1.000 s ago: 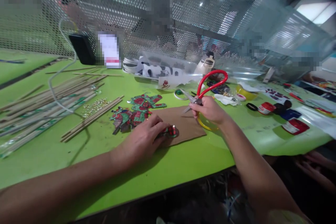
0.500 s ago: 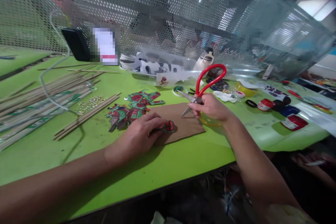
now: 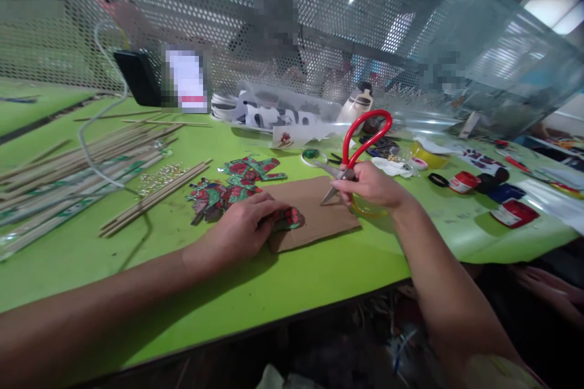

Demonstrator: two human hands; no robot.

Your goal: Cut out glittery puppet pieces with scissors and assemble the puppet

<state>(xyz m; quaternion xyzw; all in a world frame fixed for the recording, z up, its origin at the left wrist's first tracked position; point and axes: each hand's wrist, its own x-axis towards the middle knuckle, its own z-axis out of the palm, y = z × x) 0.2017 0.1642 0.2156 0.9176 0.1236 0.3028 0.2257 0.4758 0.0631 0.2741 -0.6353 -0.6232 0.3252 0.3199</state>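
Note:
My left hand (image 3: 244, 225) lies over the near left part of a brown cardboard sheet (image 3: 319, 219). Its thumb and fingers are closed on a small red and green painted cutout (image 3: 288, 217), partly hidden by the fingers. More cutouts in the same colours (image 3: 249, 170) lie piled just beyond that hand. Above the sheet's right side, my right hand (image 3: 371, 185) grips a pair of scissors (image 3: 347, 164) around the pivot. The blades are spread, one pointing down near the cardboard, and a red handle loop sticks up.
Thin wooden sticks (image 3: 155, 197) and gold beads lie on the left, crossed by a white cable (image 3: 86, 149). A phone (image 3: 187, 79) leans at the back by a perforated screen. Red paint jars (image 3: 515, 213) stand to the right. Another person's hand shows at lower right.
The view has shifted slightly. The cutout under my left fingers sits a little farther left on the cardboard. My right hand keeps the scissors almost in place.

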